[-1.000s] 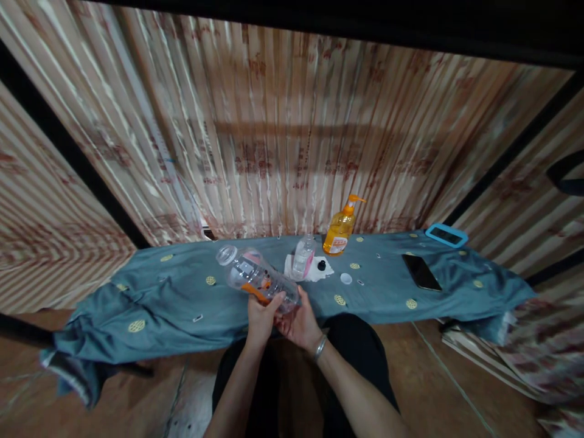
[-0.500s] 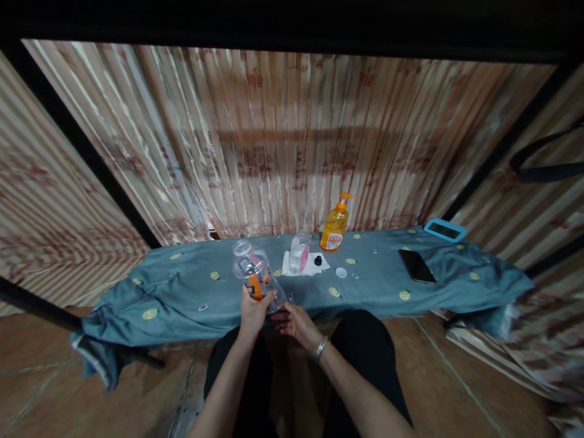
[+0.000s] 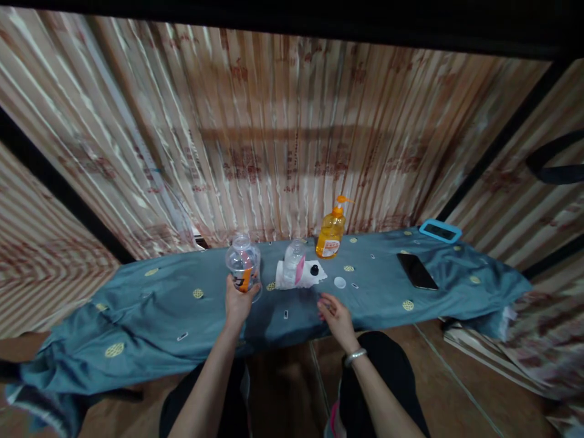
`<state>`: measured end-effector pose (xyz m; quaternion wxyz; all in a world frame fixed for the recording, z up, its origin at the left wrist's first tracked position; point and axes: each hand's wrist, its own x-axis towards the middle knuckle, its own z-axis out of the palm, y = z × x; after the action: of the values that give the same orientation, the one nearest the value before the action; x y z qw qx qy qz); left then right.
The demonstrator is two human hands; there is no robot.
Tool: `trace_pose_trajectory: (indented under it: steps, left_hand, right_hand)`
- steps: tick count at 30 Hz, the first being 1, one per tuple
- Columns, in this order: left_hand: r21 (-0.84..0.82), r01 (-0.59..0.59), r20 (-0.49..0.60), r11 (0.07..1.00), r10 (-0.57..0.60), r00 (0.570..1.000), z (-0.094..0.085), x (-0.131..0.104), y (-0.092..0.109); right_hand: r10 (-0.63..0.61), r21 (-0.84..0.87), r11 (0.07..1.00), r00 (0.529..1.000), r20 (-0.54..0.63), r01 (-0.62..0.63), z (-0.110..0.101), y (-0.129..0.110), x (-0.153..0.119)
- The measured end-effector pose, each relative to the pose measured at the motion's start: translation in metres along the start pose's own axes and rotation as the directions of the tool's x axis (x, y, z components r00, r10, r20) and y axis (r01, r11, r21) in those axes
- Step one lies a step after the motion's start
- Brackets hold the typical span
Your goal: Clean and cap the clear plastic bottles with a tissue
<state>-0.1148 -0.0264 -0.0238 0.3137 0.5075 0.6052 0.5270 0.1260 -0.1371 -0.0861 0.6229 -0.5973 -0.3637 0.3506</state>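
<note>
While our left hand (image 3: 238,299) stands wrapped around the lower body of the large clear bottle (image 3: 243,266), that bottle sits upright and uncapped on the blue cloth (image 3: 150,304), near the middle of the table and closer to its front edge than the other containers. Our right hand (image 3: 335,311) is free, fingers loosely parted, holding nothing, resting at the front edge of the table right of centre.

Step in hand, as we judge it: setting the large clear bottle upright on the cloth, grip not yet released. The next move would call for a steady base before the left hand lets go, and a free right hand for whatever small part comes next.

Count of things on the table:
- Bottles, three: the large clear bottle with an orange label; a small clear bottle (image 3: 292,269) with a pink label, just beside it on a white paper (image 3: 319,277); an orange pump bottle (image 3: 331,234) toward the back edge.
- Caps, two: a black cap (image 3: 314,269) on the white paper, a white cap (image 3: 340,281) on the cloth just right of it.
- Phones, one: dark phone (image 3: 415,271) toward the right end.
- Blue-framed object (image 3: 440,231) at the back right corner, one; possibly a case, the view is too dim to tell.
</note>
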Motion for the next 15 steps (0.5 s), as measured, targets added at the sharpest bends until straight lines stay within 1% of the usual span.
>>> trace_pose_trajectory:
  steps: [2,3,5,6,8,10,12,15]
  left_hand:
    - [0.007,-0.009,0.002,1.000,0.009,1.000,0.003,0.008,-0.004]
    - [-0.001,-0.008,0.007,1.000,0.008,1.000,0.004,0.011,-0.007]
    - [-0.027,0.008,0.010,1.000,-0.007,1.000,0.007,0.017,-0.013]
    - [-0.046,0.016,0.015,0.999,-0.015,1.000,0.009,0.021,-0.016]
    - [-0.089,0.035,0.031,0.995,-0.032,0.999,0.010,0.027,-0.022]
    - [-0.129,0.049,0.054,0.990,-0.043,0.998,0.009,0.032,-0.027]
    - [-0.154,0.046,0.079,0.987,-0.034,0.996,0.007,0.036,-0.031]
    - [-0.161,0.013,0.136,0.987,0.009,0.991,0.004,0.036,-0.036]
  right_hand:
    - [-0.082,-0.189,0.979,0.996,-0.026,0.075,-0.008,0.000,0.017]
    - [-0.131,-0.291,0.949,0.991,-0.023,0.119,-0.010,-0.003,0.027]
    - [-0.214,-0.494,0.849,0.977,0.009,0.190,-0.011,-0.013,0.049]
    - [-0.226,-0.593,0.777,0.973,0.050,0.211,-0.010,-0.019,0.061]
    - [-0.180,-0.744,0.624,0.970,0.164,0.241,-0.004,-0.030,0.082]
    - [-0.099,-0.811,0.513,0.958,0.268,0.280,0.005,-0.039,0.100]
    - [-0.047,-0.821,0.475,0.941,0.336,0.317,0.013,-0.042,0.112]
    - [0.012,-0.819,0.459,0.920,0.392,0.344,0.021,-0.041,0.120]
